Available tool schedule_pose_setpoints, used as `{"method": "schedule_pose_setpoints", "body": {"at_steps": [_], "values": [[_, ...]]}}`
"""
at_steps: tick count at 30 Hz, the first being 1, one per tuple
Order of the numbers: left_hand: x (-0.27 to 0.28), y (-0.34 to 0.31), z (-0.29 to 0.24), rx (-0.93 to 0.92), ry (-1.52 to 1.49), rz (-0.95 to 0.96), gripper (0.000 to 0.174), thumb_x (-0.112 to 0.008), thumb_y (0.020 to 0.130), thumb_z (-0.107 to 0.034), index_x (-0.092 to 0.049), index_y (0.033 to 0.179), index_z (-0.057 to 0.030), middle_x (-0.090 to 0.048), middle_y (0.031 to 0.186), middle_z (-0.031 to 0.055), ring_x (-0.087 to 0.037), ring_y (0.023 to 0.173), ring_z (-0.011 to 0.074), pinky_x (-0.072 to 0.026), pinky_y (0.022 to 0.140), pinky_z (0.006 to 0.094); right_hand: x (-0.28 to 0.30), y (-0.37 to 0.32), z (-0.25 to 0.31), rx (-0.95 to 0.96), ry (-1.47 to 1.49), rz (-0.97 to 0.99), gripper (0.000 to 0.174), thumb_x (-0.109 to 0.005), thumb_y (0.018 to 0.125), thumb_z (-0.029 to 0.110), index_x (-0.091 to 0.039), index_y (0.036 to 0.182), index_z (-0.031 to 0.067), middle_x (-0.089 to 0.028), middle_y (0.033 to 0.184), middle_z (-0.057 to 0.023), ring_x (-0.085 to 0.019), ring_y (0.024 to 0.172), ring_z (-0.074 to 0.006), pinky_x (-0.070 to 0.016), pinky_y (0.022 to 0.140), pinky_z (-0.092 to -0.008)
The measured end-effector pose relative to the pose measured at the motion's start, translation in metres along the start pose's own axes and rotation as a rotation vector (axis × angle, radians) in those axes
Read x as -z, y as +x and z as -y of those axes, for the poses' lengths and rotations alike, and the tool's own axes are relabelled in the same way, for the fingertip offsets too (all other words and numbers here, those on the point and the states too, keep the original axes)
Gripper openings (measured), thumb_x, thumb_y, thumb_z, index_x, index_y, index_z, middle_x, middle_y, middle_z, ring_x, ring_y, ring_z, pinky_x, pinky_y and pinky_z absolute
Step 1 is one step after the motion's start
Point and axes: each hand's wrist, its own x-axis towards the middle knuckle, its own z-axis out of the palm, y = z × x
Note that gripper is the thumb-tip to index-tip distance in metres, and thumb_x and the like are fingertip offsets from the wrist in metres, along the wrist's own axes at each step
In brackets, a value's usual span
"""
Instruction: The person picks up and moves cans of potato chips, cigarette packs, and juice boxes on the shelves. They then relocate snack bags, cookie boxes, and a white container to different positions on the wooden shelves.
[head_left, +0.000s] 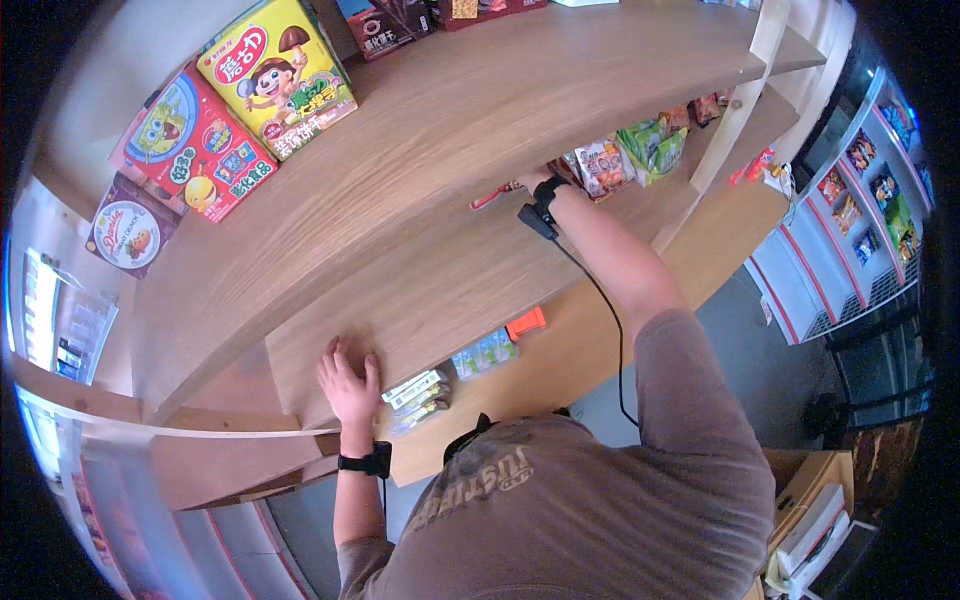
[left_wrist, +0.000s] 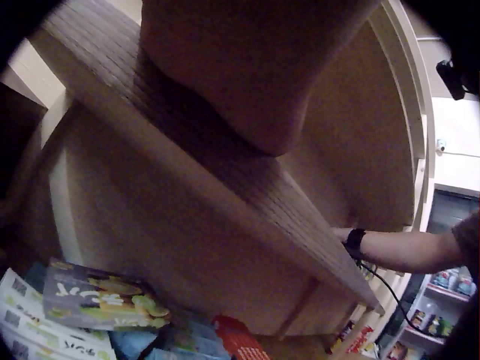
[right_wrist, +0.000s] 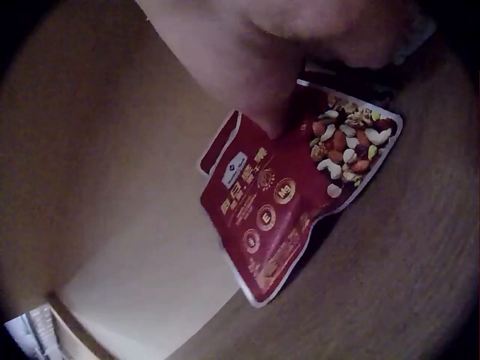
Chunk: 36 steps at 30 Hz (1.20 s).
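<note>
My right hand reaches deep into the middle wooden shelf and pinches a red pouch of mixed nuts by its top end. In the right wrist view the red pouch lies flat on the shelf board, a finger pressing on its upper part. Palm down, my left hand rests on the front edge of the same shelf with fingers spread and holds nothing. The left wrist view shows only the heel of the left hand on the board.
A yellow snack box and a red cartoon box stand on the top shelf. Snack bags are just right of the right hand. Flat packets and an orange pack lie on the lower shelf. White display racks stand at right.
</note>
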Motion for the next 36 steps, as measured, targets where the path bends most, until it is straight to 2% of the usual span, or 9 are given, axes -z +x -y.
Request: {"method": "schedule_pose_setpoints", "body": {"at_steps": [2,4,6,8,10,21,24,32,36], "values": [[-0.002,-0.002,0.003,-0.018,-0.004,-0.014,0.04,-0.061,0.077,-0.024,-0.051,0.11,-0.0034,-0.05,0.118,0.0162,-0.047,0.106,0.0358,-0.0359,0.093,0.0462,0.039,-0.007,0.042,-0.235,0.177,-0.013,0.059,-0.073,0.072,0.033,-0.053,0.117,0.0017,-0.052,0.124,-0.0187,-0.043,0.122,-0.0298,-0.0346,0.102,-0.0371],[-0.002,-0.001,0.003,-0.021,-0.003,-0.019,0.04,-0.061,0.077,-0.024,-0.051,0.11,-0.0034,-0.051,0.118,0.0164,-0.047,0.106,0.0359,-0.0361,0.092,0.046,-0.024,-0.048,-0.122,-0.221,0.251,-0.166,0.058,-0.074,0.071,0.032,-0.054,0.116,0.0009,-0.054,0.121,-0.0179,-0.046,0.119,-0.0282,-0.036,0.1,-0.0359],[-0.002,-0.001,0.002,-0.011,-0.006,-0.017,0.041,-0.061,0.077,-0.025,-0.051,0.11,-0.0035,-0.051,0.117,0.0166,-0.048,0.105,0.036,-0.0362,0.092,0.0458,-0.028,-0.042,-0.113,-0.207,0.319,-0.307,0.057,-0.076,0.07,0.031,-0.055,0.114,0.0,-0.057,0.118,-0.0171,-0.049,0.117,-0.0265,-0.0374,0.099,-0.0347],[-0.001,0.0,0.002,0.008,0.007,0.035,0.04,-0.06,0.078,-0.025,-0.051,0.111,-0.0037,-0.052,0.115,0.0157,-0.049,0.104,0.0351,-0.0374,0.091,0.045,0.063,-0.031,0.069,-0.398,0.413,0.29,0.05,-0.075,0.071,0.026,-0.058,0.111,0.0009,-0.062,0.11,-0.0137,-0.057,0.105,-0.0228,-0.0429,0.092,-0.0325],[-0.002,0.0,0.001,0.02,0.011,0.016,0.04,-0.06,0.079,-0.025,-0.051,0.111,-0.0042,-0.053,0.114,0.015,-0.049,0.103,0.0346,-0.038,0.09,0.0447,0.092,-0.046,0.109,-0.413,0.664,0.357,0.032,-0.067,0.081,0.015,-0.06,0.109,0.0011,-0.065,0.103,-0.0087,-0.061,0.09,-0.0167,-0.0475,0.083,-0.0301],[-0.002,-0.003,0.01,0.063,0.013,-0.009,0.036,-0.061,0.079,-0.029,-0.053,0.107,-0.0075,-0.054,0.109,0.0114,-0.05,0.101,0.0318,-0.039,0.089,0.0419,0.18,-0.155,0.187,-0.448,0.907,0.386,0.026,-0.059,0.088,0.013,-0.055,0.111,0.0022,-0.062,0.105,-0.003,-0.057,0.092,-0.0096,-0.0462,0.082,-0.0277],[-0.002,-0.003,0.012,0.062,0.019,-0.005,0.036,-0.062,0.079,-0.028,-0.053,0.108,-0.0074,-0.054,0.111,0.0109,-0.05,0.103,0.0311,-0.0389,0.09,0.0415,0.197,-0.222,0.156,-0.4,0.784,0.701,0.028,-0.06,0.087,0.013,-0.056,0.112,0.0024,-0.061,0.105,-0.002,-0.056,0.094,-0.0094,-0.046,0.083,-0.0281],[-0.005,-0.006,0.017,0.047,0.023,-0.017,0.036,-0.062,0.079,-0.028,-0.054,0.107,-0.0053,-0.054,0.112,0.0118,-0.049,0.106,0.0317,-0.039,0.091,0.0422,0.09,-0.361,0.112,-0.865,0.815,0.907,0.03,-0.059,0.089,0.02,-0.056,0.113,0.0015,-0.062,0.104,-0.0012,-0.056,0.093,-0.0088,-0.046,0.083,-0.0275],[-0.001,-0.006,0.017,0.058,0.009,0.002,0.037,-0.062,0.079,-0.029,-0.054,0.106,-0.0046,-0.054,0.112,0.0129,-0.049,0.105,0.0326,-0.039,0.091,0.0425,0.028,-0.359,0.111,-0.745,0.677,0.807,0.031,-0.059,0.089,0.023,-0.057,0.111,0.0011,-0.063,0.102,-0.0016,-0.056,0.092,-0.0092,-0.0458,0.082,-0.027]]}}
